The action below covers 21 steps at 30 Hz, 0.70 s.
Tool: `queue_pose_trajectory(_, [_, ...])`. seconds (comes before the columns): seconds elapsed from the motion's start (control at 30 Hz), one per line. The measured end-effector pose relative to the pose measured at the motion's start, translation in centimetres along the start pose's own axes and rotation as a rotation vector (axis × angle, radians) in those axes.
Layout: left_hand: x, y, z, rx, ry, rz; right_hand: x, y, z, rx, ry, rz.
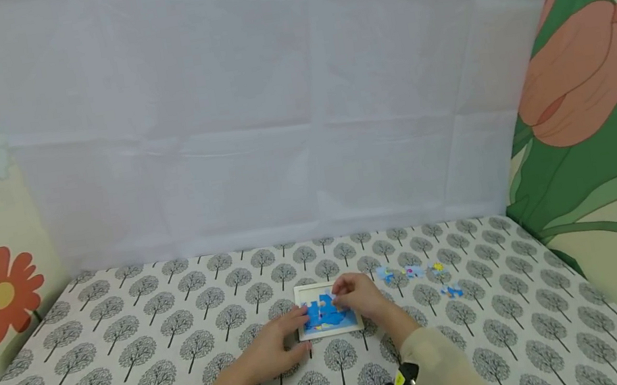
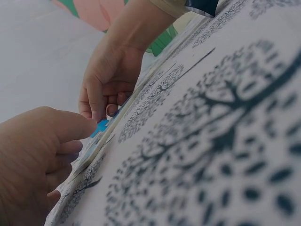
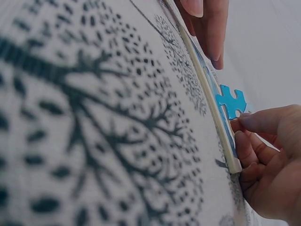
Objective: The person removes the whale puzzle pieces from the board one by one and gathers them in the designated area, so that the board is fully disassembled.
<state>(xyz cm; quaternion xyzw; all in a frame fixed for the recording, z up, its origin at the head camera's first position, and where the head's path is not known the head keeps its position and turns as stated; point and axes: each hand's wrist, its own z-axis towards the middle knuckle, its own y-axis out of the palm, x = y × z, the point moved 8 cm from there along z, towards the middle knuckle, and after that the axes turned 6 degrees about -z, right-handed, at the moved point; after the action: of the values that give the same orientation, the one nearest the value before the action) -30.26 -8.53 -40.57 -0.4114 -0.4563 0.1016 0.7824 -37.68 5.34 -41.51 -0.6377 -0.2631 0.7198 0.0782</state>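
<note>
A white-rimmed puzzle tray lies on the table, partly filled with blue puzzle pieces joined together. Over the tray's right half, my right hand pinches a blue puzzle piece between thumb and fingertips. In the right wrist view that piece stands tilted up from the tray, its knobs and notches showing. My left hand rests at the tray's left edge, fingers fairly straight and the thumb apart from them. The left wrist view shows this left hand close by, with the right hand beyond it.
Loose puzzle pieces lie right of the tray: three in a row, a pale blue one, a pinkish one and a yellow one, with a blue one nearer. A tree-print cloth covers the table; a white sheet hangs behind.
</note>
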Motion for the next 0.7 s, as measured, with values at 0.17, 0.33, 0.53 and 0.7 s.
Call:
queue_pose_trajectory(0.17, [0.4,0.3,0.1,-0.018,0.022,0.07,-0.2,-0.1,-0.1,0.0,-0.012,0.001])
queue_pose_trajectory(0.33, [0.9,0.9,0.1,-0.069,0.06,0.068,-0.2,0.0,0.0,-0.001,-0.022,0.005])
queue_pose_trajectory(0.53, [0.6,1.5,0.1,-0.12,0.048,0.071,-0.2,0.0,-0.1,-0.007,-0.025,0.006])
queue_pose_trajectory(0.7, [0.5,1.7,0.2,-0.136,0.042,0.065,-0.2,0.1,-0.1,-0.009,-0.032,0.007])
